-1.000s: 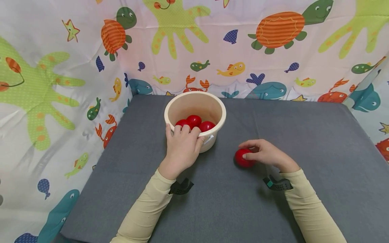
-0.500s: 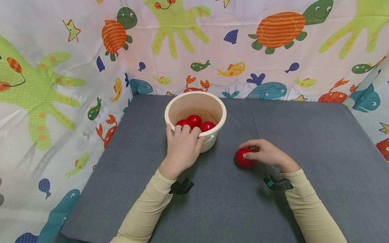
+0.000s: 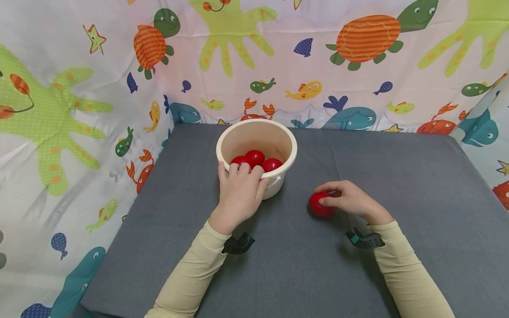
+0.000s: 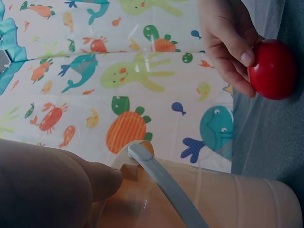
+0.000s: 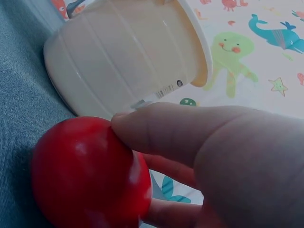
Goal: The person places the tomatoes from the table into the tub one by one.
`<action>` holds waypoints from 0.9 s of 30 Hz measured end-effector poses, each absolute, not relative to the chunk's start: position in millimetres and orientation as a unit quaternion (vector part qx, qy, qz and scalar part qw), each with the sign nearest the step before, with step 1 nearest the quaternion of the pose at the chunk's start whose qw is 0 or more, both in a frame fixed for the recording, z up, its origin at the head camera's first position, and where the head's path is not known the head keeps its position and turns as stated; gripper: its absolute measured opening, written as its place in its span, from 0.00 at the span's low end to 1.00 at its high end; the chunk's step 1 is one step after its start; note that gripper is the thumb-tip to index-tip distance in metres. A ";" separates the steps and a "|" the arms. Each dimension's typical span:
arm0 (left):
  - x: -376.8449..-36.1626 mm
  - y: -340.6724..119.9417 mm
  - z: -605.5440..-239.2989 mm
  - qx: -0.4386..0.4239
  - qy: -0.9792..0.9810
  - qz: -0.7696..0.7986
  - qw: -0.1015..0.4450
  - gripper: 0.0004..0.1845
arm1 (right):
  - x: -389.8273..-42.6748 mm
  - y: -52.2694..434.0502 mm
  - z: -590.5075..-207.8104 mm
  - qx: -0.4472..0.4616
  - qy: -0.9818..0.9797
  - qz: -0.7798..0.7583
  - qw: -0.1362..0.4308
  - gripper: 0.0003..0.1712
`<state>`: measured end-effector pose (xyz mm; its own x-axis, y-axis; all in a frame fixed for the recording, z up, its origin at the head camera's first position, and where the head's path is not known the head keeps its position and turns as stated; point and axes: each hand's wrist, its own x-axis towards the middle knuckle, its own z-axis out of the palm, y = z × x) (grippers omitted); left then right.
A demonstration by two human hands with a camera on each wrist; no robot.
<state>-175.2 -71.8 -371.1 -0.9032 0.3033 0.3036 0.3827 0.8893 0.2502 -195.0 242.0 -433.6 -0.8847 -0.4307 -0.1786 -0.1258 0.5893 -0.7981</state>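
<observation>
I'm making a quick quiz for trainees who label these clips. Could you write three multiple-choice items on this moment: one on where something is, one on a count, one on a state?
1. Where is the red ball that the right hand grips?
A. Inside the bucket
B. On the grey mat, right of the bucket
C. On the patterned cloth

2. How many red balls show inside the cream bucket?
A. One
B. Three
C. Six

3. What is the left hand doing?
A. Holding the bucket's near rim
B. Lying flat on the mat, far from the bucket
C. Holding a ball in the air

Answers:
1 B: the head view shows the ball low on the grey mat, beside the bucket.
2 B: three red balls are visible past the fingers.
3 A: its fingers curl over the rim nearest the person.
</observation>
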 end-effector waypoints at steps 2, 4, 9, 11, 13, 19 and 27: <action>-175.0 -71.4 -370.9 -0.178 -0.963 -0.153 0.129 0.15 | -195.3 243.7 -433.4 -0.154 0.875 -0.425 0.171 0.21; -174.8 -71.2 -370.8 -0.179 -0.963 -0.151 0.131 0.15 | -195.6 245.9 -432.7 -0.150 0.878 -0.425 0.163 0.21; -174.4 -71.1 -371.0 -0.178 -0.963 -0.149 0.135 0.14 | -196.0 254.0 -428.9 -0.129 0.881 -0.432 0.147 0.23; -174.1 -71.0 -371.0 -0.178 -0.963 -0.149 0.135 0.14 | -195.8 259.0 -426.3 -0.120 0.882 -0.433 0.138 0.24; -173.7 -70.7 -370.9 -0.178 -0.963 -0.150 0.134 0.13 | -194.9 265.2 -422.9 -0.111 0.885 -0.434 0.128 0.25; -173.7 -69.9 -370.9 -0.180 -0.963 -0.149 0.132 0.14 | -190.6 287.3 -406.9 -0.063 0.890 -0.444 0.088 0.28; -173.7 -70.0 -369.1 -0.173 -0.965 -0.150 0.125 0.16 | -196.1 306.8 -365.4 -0.007 0.903 -0.429 0.029 0.33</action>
